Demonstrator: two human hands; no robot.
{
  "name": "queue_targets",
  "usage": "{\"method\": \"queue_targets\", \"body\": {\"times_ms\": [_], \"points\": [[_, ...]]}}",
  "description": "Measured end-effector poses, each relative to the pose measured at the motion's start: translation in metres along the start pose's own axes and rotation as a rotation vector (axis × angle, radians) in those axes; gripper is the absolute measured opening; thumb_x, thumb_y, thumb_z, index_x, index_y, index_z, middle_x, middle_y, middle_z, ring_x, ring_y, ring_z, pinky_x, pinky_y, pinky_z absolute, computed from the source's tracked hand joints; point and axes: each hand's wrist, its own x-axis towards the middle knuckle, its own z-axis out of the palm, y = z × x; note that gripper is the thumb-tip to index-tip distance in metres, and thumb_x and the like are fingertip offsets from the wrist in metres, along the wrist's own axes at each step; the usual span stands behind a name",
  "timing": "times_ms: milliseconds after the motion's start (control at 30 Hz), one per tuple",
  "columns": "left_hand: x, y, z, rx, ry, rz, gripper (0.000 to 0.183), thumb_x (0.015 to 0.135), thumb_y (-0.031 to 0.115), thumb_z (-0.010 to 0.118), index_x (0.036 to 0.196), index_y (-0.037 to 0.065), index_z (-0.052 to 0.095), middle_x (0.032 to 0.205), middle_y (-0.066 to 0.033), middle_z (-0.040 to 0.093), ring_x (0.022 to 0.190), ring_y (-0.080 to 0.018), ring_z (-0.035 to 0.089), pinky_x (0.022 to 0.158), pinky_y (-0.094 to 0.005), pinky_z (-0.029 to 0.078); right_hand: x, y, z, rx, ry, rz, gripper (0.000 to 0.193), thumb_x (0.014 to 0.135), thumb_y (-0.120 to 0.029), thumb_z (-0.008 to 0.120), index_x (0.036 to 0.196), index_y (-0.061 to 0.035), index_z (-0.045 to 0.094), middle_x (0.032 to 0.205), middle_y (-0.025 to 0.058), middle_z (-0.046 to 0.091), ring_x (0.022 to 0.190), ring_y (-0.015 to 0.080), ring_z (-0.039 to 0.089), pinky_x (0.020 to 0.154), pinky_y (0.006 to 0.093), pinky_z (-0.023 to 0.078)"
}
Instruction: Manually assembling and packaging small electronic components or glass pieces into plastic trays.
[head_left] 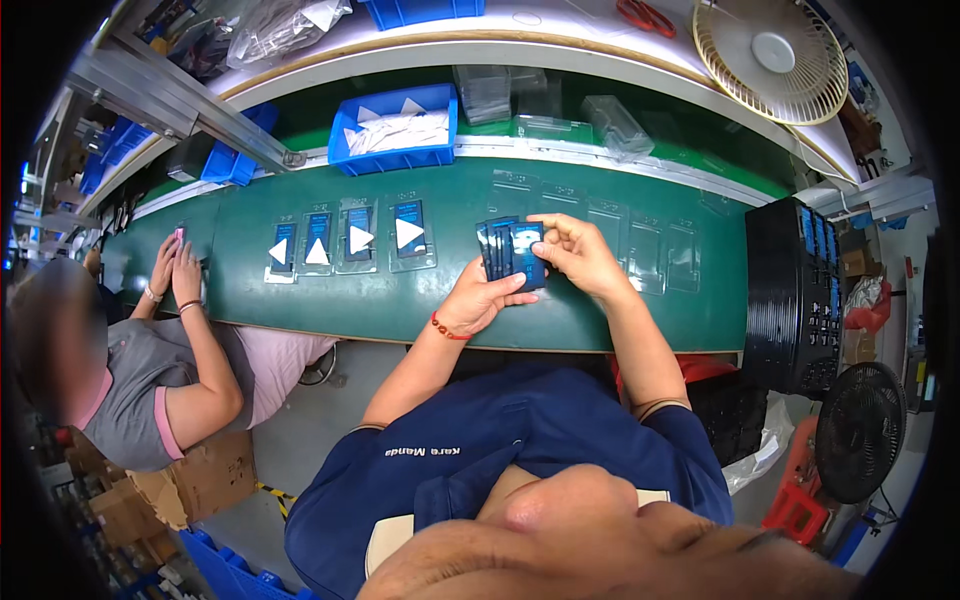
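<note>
My left hand (pixel 482 299) holds a fanned stack of thin, dark rectangular battery-like packs (pixel 496 250) with blue print, above the green bench. My right hand (pixel 580 256) pinches the rightmost pack (pixel 526 262) of the fan at its upper right, thumb on its face. To the left, several transparent plastic trays (pixel 413 262) lie in a row. Each bears one similar dark pack (pixel 408 214) with a white triangular piece (pixel 409 232) on it. More transparent trays (pixel 645 250) lie behind and right of my hands, with no packs seen in them.
A blue bin (pixel 393 158) of white pieces stands at the back, beside transparent boxes (pixel 616 128). Tall black stacked trays (pixel 775 290) holding packs edge the bench (pixel 330 315) at right. At left, a co-worker's hands (pixel 178 272) hold a small pink item. Fans (pixel 862 432) stand at right.
</note>
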Motion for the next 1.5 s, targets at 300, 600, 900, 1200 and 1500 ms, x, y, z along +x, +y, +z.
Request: {"method": "queue_targets", "body": {"times_ms": [300, 600, 900, 1200, 1500], "points": [[-0.016, 0.002, -0.031, -0.251, 0.215, 0.196, 0.039, 0.094, 0.001, 0.052, 0.131, 0.003, 0.043, 0.125, -0.0166, 0.055, 0.116, -0.0292, 0.056, 0.091, -0.0439, 0.054, 0.049, 0.009, -0.011, -0.067, 0.132, 0.027, 0.033, 0.088, 0.0, 0.06, 0.121, -0.0038, 0.058, 0.071, -0.0001, 0.055, 0.059, 0.0071, 0.052, 0.055, 0.0235, 0.046], [-0.014, 0.001, -0.032, -0.288, 0.205, 0.248, 0.039, 0.095, 0.002, 0.05, 0.133, 0.0, 0.041, 0.13, -0.0179, 0.052, 0.119, -0.0301, 0.055, 0.092, -0.0404, 0.055, 0.056, 0.001, 0.016, -1.152, 0.189, -0.241, 0.034, 0.074, -0.015, 0.073, 0.106, -0.0067, 0.066, 0.086, 0.0106, 0.064, 0.089, 0.0297, 0.06, 0.075, 0.041, 0.05], [-0.011, 0.001, -0.025, -0.189, 0.278, 0.23, 0.037, 0.093, 0.0, 0.053, 0.129, 0.001, 0.045, 0.124, -0.015, 0.057, 0.115, -0.0279, 0.058, 0.09, -0.0392, 0.056, 0.056, 0.002, 0.026, -1.539, 0.051, -0.27, 0.038, 0.074, -0.022, 0.073, 0.106, -0.0028, 0.068, 0.093, 0.0083, 0.062, 0.098, 0.027, 0.055, 0.085, 0.0419, 0.045], [-0.013, -0.008, -0.011, 0.075, 0.363, 0.226, 0.03, 0.085, -0.001, 0.066, 0.113, 0.004, 0.057, 0.101, -0.0072, 0.067, 0.087, -0.0172, 0.067, 0.064, -0.0303, 0.061, -0.002, -0.011, 0.019, -0.458, 0.064, -0.135, 0.054, 0.083, -0.011, 0.071, 0.131, -0.0067, 0.049, 0.078, 0.0036, 0.058, 0.063, 0.0102, 0.052, 0.06, 0.0254, 0.045], [0.003, -0.029, 0.02, -0.218, 0.105, 0.073, 0.038, 0.097, 0.01, 0.051, 0.133, 0.003, 0.041, 0.129, -0.0171, 0.052, 0.117, -0.0296, 0.055, 0.095, -0.0446, 0.051, 0.008, 0.009, -0.06, -0.452, 0.349, -0.089, 0.04, 0.079, 0.001, 0.068, 0.117, -0.0038, 0.056, 0.072, 0.0013, 0.056, 0.065, 0.0106, 0.054, 0.063, 0.0253, 0.046]]}}
